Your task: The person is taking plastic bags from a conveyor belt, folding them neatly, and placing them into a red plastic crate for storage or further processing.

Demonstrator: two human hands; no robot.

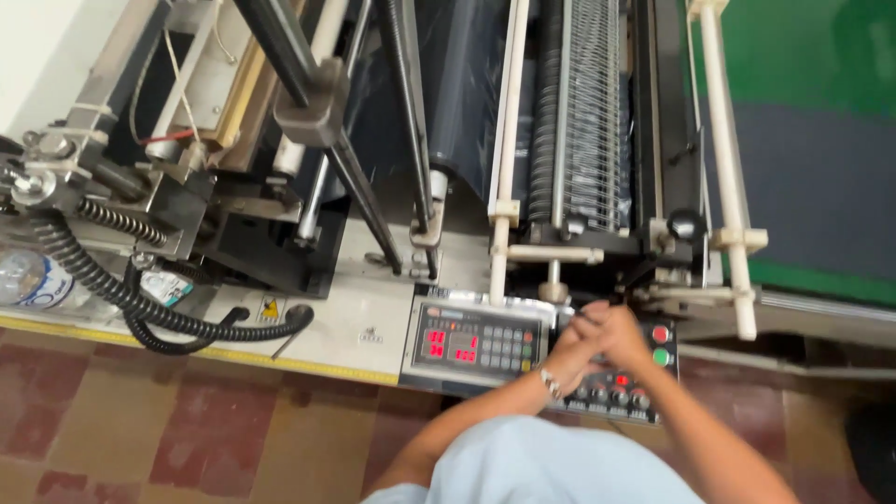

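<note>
My left hand (567, 353) and my right hand (618, 334) meet above the machine's control panel (476, 343), fingers curled and touching each other. A watch sits on my left wrist (551, 383). Something small and dark shows at the fingertips (582, 317); which hand holds it, if either, is unclear. Under the hands is a row of black knobs (611, 397). A red button (660, 333) and a green button (661, 357) lie just right of my right hand. The panel's red number display (450, 345) and grey keypad (507, 347) lie to the left.
Dark plastic film (467, 103) runs over rollers and a wire rack (593, 112) behind the panel. White bars (726, 159) stand at the right and black corrugated hoses (112, 289) loop at the left. A plastic water bottle (28, 278) lies at the far left. The floor is red-brown tile (187, 429).
</note>
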